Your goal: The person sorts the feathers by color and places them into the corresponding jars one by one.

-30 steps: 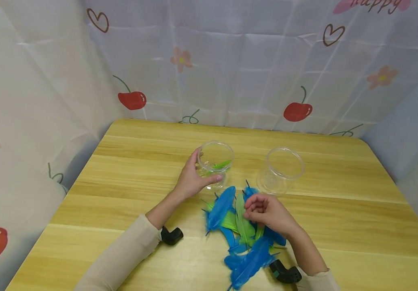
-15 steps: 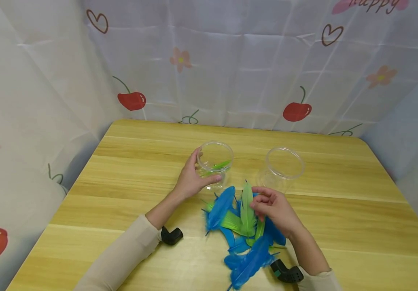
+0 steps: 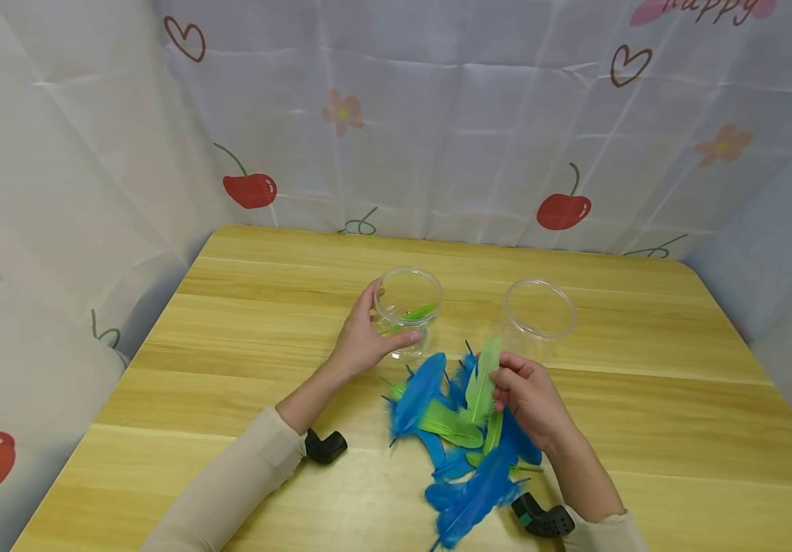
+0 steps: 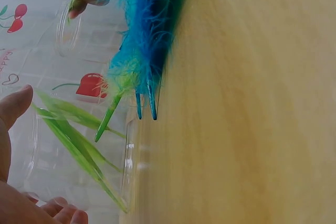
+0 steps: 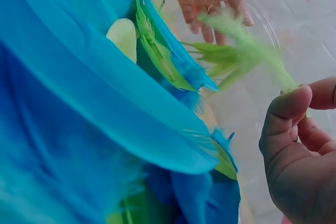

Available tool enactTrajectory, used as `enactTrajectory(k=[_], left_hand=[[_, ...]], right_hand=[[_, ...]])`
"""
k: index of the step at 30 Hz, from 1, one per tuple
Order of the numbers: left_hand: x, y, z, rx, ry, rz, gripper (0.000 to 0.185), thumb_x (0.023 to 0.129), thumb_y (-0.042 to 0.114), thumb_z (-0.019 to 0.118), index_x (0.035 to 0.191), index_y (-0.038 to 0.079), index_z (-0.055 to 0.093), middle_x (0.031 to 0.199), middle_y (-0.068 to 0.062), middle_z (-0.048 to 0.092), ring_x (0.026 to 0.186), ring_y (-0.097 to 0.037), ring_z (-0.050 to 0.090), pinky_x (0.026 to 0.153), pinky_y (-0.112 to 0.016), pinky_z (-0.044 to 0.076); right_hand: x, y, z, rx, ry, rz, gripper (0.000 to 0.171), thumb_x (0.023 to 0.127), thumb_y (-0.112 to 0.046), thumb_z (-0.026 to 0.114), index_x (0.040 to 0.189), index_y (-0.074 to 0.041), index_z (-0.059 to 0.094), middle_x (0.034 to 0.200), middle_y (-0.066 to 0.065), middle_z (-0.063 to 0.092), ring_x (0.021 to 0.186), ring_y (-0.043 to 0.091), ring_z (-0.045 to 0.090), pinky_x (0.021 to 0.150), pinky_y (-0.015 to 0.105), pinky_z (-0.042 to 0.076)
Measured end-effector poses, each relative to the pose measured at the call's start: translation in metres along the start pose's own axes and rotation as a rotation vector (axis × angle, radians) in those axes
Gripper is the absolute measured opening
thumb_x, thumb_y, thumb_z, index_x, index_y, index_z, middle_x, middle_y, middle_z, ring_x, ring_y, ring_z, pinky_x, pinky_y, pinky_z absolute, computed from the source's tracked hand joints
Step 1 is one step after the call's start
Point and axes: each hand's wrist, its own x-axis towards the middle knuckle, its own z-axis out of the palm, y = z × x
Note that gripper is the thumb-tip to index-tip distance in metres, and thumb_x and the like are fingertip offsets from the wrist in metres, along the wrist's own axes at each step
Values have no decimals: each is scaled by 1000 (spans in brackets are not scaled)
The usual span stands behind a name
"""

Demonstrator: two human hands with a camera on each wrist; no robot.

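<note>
My left hand [image 3: 359, 337] holds a clear plastic cup [image 3: 412, 321] standing on the table, thumb on the near side and fingers around the far side. Several green feathers [image 4: 79, 153] lean inside that cup, seen through its wall in the left wrist view. Between thumb and index finger, my right hand [image 3: 532, 395] pinches a light green feather [image 3: 482, 383], its fluffy end hanging down over a loose pile. Blue feathers [image 3: 478, 494] and green feathers [image 3: 452, 425] lie mixed in this pile, just in front of the cup.
A second clear plastic cup [image 3: 540, 336] stands to the right, beyond my right hand. The wooden table [image 3: 251, 337] ends at a patterned cloth backdrop [image 3: 437, 153]. Black devices sit at both wrists, the right one [image 3: 540, 516] beside the pile.
My right hand has taken hold of a light green feather from the pile and shifted it right and slightly up. The left hand and cup have stayed in place.
</note>
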Motion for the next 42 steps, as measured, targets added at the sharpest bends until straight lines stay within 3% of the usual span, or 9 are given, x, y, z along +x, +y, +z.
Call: enactTrajectory(k=[5, 8, 23, 37, 42], left_hand=[[0, 0, 0, 5, -2, -1, 106, 76, 41, 86, 157, 19, 22, 153, -11, 35, 131, -36, 42, 102, -55, 41], [0, 0, 0, 7, -2, 0, 106, 76, 40, 86, 157, 19, 22, 154, -11, 35, 131, -35, 41, 102, -54, 41], [0, 0, 0, -1, -1, -1, 105, 76, 39, 87, 157, 21, 23, 154, -10, 35, 132, -34, 41, 103, -54, 40], [-1, 0, 0, 0, -3, 2, 105, 76, 40, 86, 157, 20, 22, 154, -11, 35, 132, -36, 40, 103, -56, 40], [-1, 0, -1, 3, -2, -2, 105, 76, 40, 86, 157, 21, 22, 154, -10, 35, 131, -36, 41, 102, -56, 41]], right_hand=[[0, 1, 0, 47, -26, -6, 19, 97, 2, 47, 93, -8, 62, 70, 0, 55, 61, 9, 51, 55, 19, 47], [0, 3, 0, 68, -54, -19, 22, 97, 3, 46, 88, -11, 61, 68, 0, 54, 60, 10, 51, 55, 20, 46], [1, 4, 1, 161, -69, -63, 24, 100, 0, 47, 89, -12, 64, 70, 0, 61, 62, 10, 57, 57, 20, 51], [4, 2, 9, 381, -23, -180, 27, 101, 4, 47, 91, -8, 68, 74, 4, 69, 66, 11, 68, 63, 21, 56], [5, -2, 15, 481, 2, -207, 16, 99, 2, 54, 90, -3, 67, 76, 6, 71, 68, 13, 70, 65, 22, 56]])
